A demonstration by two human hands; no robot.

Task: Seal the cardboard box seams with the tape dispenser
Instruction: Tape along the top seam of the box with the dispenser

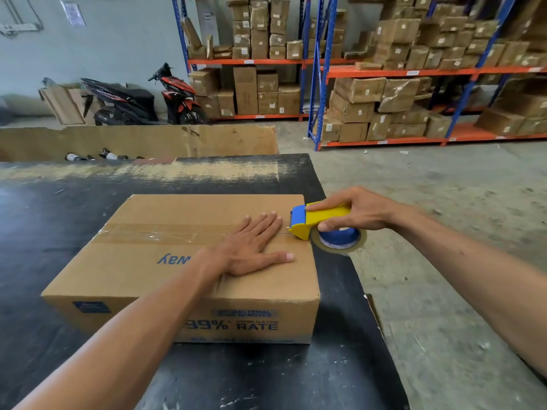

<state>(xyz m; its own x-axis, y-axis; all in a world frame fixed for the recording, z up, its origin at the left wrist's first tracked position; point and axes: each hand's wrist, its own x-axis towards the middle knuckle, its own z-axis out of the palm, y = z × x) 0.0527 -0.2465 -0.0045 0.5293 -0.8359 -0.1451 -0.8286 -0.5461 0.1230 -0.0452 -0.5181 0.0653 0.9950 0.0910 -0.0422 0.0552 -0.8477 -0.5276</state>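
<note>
A closed cardboard box with blue print lies on the black table. Clear tape covers the left part of its top centre seam. My left hand lies flat, fingers spread, on the right part of the box top over the seam. My right hand grips the yellow and blue tape dispenser at the box's right edge, its blue head touching the top edge at the seam. The roll of brown tape hangs just off the box side.
The table's right edge runs close to the box, with concrete floor beyond. A large open cardboard bin with bottles stands behind the table. Blue and orange racks of boxes and two scooters are at the back.
</note>
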